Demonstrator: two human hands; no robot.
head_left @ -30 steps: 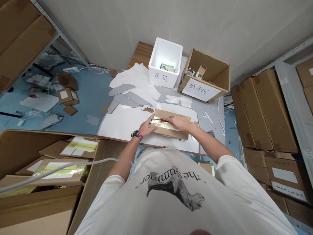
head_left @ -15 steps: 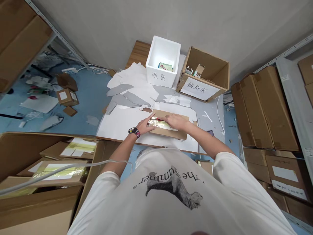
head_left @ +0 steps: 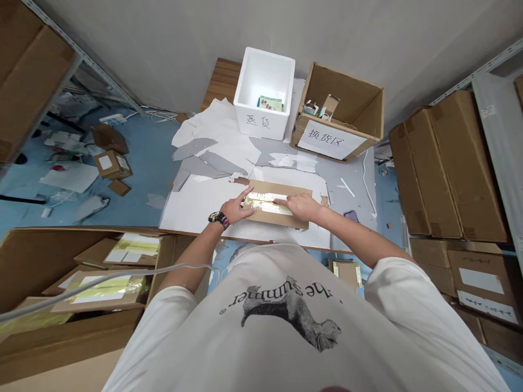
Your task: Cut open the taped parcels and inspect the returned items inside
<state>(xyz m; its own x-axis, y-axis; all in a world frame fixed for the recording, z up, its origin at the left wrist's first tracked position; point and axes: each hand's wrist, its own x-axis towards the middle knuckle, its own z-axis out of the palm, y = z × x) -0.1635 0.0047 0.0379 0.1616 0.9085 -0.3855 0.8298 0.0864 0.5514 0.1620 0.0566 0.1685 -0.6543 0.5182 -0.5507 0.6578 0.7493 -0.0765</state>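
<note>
A flat brown cardboard box (head_left: 300, 191) lies on the white-covered table, with shiny yellowish tape (head_left: 261, 202) along its top. My left hand (head_left: 236, 209) rests at the box's left end, thumb and fingers spread apart. Over the right part of the tape is my right hand (head_left: 301, 207), its index finger reaching left along the surface. The other fingers of that hand are curled, and a small red spot shows at the fingertip; what it holds, if anything, is too small to name.
Behind the box stand a white foam bin (head_left: 261, 126) and an open cardboard carton (head_left: 370, 139). A large carton (head_left: 163, 256) of taped parcels is at lower left. Stacked cartons (head_left: 445, 169) are on the right. A cable crosses the lower left.
My right hand has moved right along the tape, away from my left hand, uncovering more of it. The whole view has shifted slightly.
</note>
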